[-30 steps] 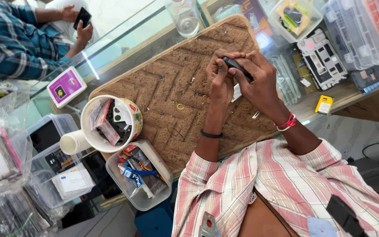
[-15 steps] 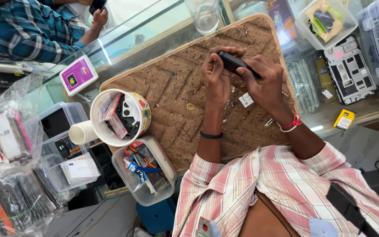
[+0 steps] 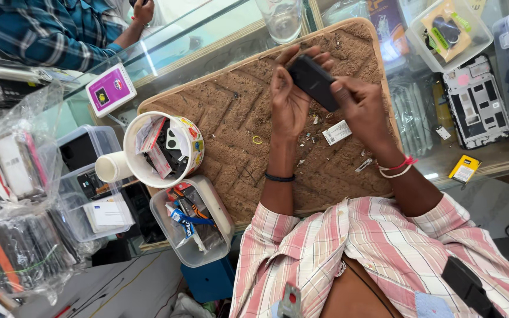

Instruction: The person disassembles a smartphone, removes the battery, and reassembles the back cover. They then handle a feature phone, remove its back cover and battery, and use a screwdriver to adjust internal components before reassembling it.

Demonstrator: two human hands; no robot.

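Both hands are up over the far end of a brown woven mat (image 3: 237,135), sharing one small black phone (image 3: 313,82). The left hand (image 3: 290,100) cradles it from the left, fingers curled round its edge, while the right hand (image 3: 363,109) pinches its near right corner between thumb and fingertips. The phone sits tilted, lifted clear of the mat. A dark band circles the left wrist, and red and white threads (image 3: 397,166) circle the right.

On the mat just below the hands lie a small white label (image 3: 337,132), a yellow ring (image 3: 257,139) and a scatter of tiny parts too small to tell apart.

To the left, a white mug (image 3: 148,154) stuffed with small packets rests on the mat's edge, and nearer to the person a clear plastic tub (image 3: 192,221) holds tools with blue and red handles. Far beyond the mat stands a drinking glass (image 3: 281,17) on the glass tabletop (image 3: 172,47). On the right are a clear box (image 3: 449,32) and a stripped phone frame (image 3: 475,103). At the far left, another person's checked sleeve (image 3: 42,32) leans on the tabletop.
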